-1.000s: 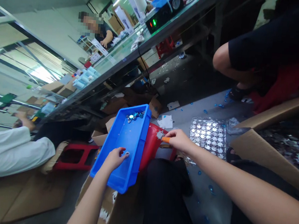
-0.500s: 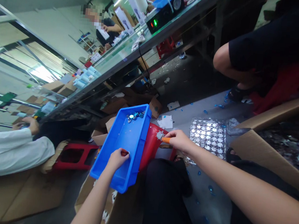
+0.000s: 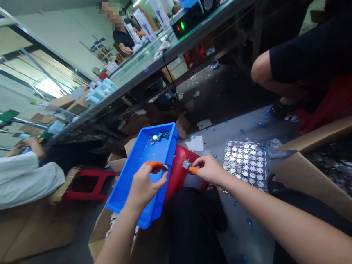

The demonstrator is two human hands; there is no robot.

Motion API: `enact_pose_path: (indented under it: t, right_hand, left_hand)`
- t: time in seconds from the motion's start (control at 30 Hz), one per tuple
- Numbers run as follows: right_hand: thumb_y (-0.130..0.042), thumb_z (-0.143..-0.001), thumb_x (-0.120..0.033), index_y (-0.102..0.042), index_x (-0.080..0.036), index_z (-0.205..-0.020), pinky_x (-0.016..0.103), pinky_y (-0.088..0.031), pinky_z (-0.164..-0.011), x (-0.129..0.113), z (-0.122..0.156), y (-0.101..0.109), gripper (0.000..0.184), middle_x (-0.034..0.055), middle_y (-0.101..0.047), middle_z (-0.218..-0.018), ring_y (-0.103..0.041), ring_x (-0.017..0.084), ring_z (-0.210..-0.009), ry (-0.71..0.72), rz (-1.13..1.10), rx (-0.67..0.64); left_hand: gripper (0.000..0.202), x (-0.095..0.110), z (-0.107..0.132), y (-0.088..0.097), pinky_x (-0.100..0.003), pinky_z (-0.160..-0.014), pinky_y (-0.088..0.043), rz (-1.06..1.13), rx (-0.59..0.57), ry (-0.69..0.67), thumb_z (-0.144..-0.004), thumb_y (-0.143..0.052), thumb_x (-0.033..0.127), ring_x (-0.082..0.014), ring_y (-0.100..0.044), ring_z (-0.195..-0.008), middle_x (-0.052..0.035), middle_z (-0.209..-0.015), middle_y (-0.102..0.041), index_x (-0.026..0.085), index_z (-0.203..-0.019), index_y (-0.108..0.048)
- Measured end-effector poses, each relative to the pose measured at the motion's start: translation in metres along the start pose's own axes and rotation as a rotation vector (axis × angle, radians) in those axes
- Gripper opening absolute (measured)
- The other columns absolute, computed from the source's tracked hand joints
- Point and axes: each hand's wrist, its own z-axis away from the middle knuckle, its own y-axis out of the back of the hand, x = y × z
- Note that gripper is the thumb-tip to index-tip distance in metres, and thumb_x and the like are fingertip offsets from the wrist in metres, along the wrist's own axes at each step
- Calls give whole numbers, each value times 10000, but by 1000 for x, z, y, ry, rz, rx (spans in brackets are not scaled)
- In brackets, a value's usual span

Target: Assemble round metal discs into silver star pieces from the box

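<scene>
My left hand [image 3: 144,183] hovers over the near end of a blue plastic bin [image 3: 143,168]. Its fingers are pinched together, and an orange cot covers one fingertip; what they pinch is hidden. My right hand [image 3: 209,168], also wearing an orange fingertip cot, pinches a small grey part [image 3: 186,164] just right of the bin's rim. Several small shiny discs [image 3: 159,136] lie at the bin's far end. A red plastic piece [image 3: 179,165] sits beside the bin, under the grey part.
A clear sheet studded with silver discs [image 3: 245,158] lies on the floor to the right, next to an open cardboard box [image 3: 310,180]. Another person's bare knee [image 3: 261,71] is at the upper right. A white-sleeved arm [image 3: 11,177] reaches in at left. A long workbench [image 3: 158,54] runs behind.
My left hand closed on something on the bin floor, then rose and moved right toward the bin's rim. My right hand stayed almost still with the grey part.
</scene>
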Motion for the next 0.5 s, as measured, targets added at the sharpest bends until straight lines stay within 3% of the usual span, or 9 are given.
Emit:
enact_pose_path:
  t: [0.07,0.13,0.27,0.5]
  right_hand:
    - [-724,-705,-196,-749,-130,-728,223,-412,-545,-3,3,-1,74,50,-723,-706,-609,139,-632,14,2,-32]
    - [-727,-703,-190,-750,-127,-726,225,-418,-553,-5,6,0,71,52,-725,-710,-614,143,-643,12,9,-54]
    - [-731,-708,-201,-768,-128,-751,228,-415,-545,-8,9,4,93,48,-725,-704,-611,144,-635,0,43,-103]
    - [-720,-705,-197,-794,-150,-789,217,-438,-547,-15,13,8,122,38,-738,-721,-622,140,-622,-8,98,-125]
  left_hand:
    - [218,24,-5,-7,-329,-832,-534,-22,-25,-160,-854,-677,241,-196,-640,-882,-50,-968,-656,189,-1064,-646]
    - [234,34,-9,-15,-340,-861,-529,-39,-68,-259,-861,-666,188,-204,-632,-934,-64,-1006,-644,177,-1093,-632]
    - [279,33,-13,-25,-379,-900,-528,-70,-132,-351,-871,-675,178,-235,-624,-1002,-92,-1063,-635,161,-1142,-610]
    - [271,38,-19,-24,-400,-900,-533,-103,-211,-439,-879,-669,163,-257,-617,-1015,-106,-1065,-632,150,-1139,-593]
